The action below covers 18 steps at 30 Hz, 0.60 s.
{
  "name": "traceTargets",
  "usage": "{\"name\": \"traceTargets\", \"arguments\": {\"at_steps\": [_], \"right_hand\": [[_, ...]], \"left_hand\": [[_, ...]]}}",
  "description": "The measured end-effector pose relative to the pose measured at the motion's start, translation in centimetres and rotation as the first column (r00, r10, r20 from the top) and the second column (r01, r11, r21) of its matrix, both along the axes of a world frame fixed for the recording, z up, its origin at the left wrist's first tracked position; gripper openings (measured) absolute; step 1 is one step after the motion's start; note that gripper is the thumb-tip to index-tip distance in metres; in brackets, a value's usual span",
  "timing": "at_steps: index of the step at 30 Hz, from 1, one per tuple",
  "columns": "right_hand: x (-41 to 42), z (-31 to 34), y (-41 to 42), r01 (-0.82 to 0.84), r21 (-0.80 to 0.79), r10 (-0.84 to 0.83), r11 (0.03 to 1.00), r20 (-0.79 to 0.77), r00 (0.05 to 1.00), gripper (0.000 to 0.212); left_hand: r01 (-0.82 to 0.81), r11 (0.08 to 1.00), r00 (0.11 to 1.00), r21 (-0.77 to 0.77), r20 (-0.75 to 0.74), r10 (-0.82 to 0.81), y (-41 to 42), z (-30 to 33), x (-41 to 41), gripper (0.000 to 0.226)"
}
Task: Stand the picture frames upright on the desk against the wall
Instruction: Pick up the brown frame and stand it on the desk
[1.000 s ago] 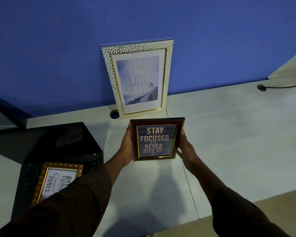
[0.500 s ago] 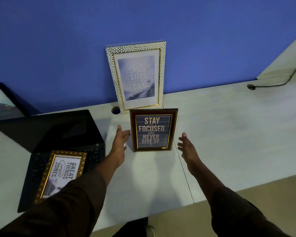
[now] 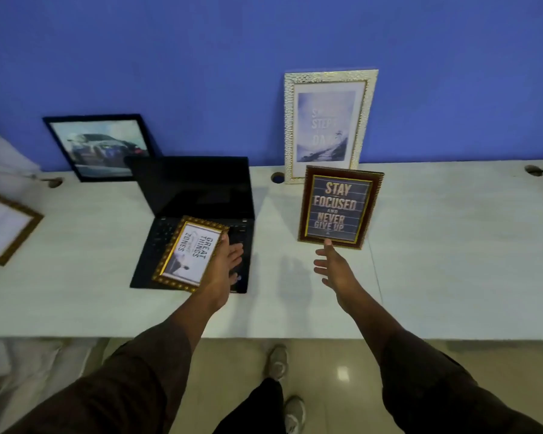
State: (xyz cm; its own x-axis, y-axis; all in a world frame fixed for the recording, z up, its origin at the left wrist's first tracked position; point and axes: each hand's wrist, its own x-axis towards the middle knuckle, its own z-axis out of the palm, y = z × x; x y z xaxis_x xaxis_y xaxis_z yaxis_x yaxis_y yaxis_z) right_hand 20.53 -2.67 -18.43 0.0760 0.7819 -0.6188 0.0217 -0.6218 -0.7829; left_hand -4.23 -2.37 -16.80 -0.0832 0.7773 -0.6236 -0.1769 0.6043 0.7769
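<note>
A brown "Stay Focused" frame (image 3: 339,208) stands upright on the white desk (image 3: 452,245), in front of a taller white-and-gold frame (image 3: 326,126) that leans on the blue wall. My right hand (image 3: 334,269) hovers open just below the brown frame, apart from it. A gold "Great Things" frame (image 3: 188,255) lies on the laptop's keyboard. My left hand (image 3: 224,264) is at its right edge, thumb on the upper corner and fingers spread. A black frame with a car photo (image 3: 101,145) leans on the wall at the left.
An open black laptop (image 3: 198,186) sits mid-desk under the gold frame. Another gold frame (image 3: 3,227) lies flat at the far left edge. Cable holes (image 3: 277,177) dot the desk's back. My feet (image 3: 276,361) are on the tiled floor below the front edge.
Both hands let go of the brown frame, which now stands alone. My left hand moved left to the gold frame on the laptop; my view swung left and pulled back.
</note>
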Motion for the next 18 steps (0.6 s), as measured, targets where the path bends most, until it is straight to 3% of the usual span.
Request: {"name": "traceTargets", "arguments": {"at_steps": [6,14,18], "right_hand": [[-6.9,0.7,0.9,-0.160,0.022,0.160,0.987,-0.026,0.987,0.069],[-16.4,-0.2,2.7,-0.278,-0.044,0.275,0.960,-0.059,0.960,0.062],[-20.7,-1.5,3.9,-0.259,-0.063,0.259,0.964,-0.005,0.966,0.039]], "left_hand": [[-0.113,0.992,0.985,-0.063,-0.139,0.104,-2.3,1.1,-7.2,0.057],[-0.084,0.989,0.964,-0.125,-0.261,0.049,-3.4,0.2,-15.9,0.070],[-0.053,0.988,0.965,-0.143,-0.262,0.014,-1.1,-1.1,-19.9,0.035]]}}
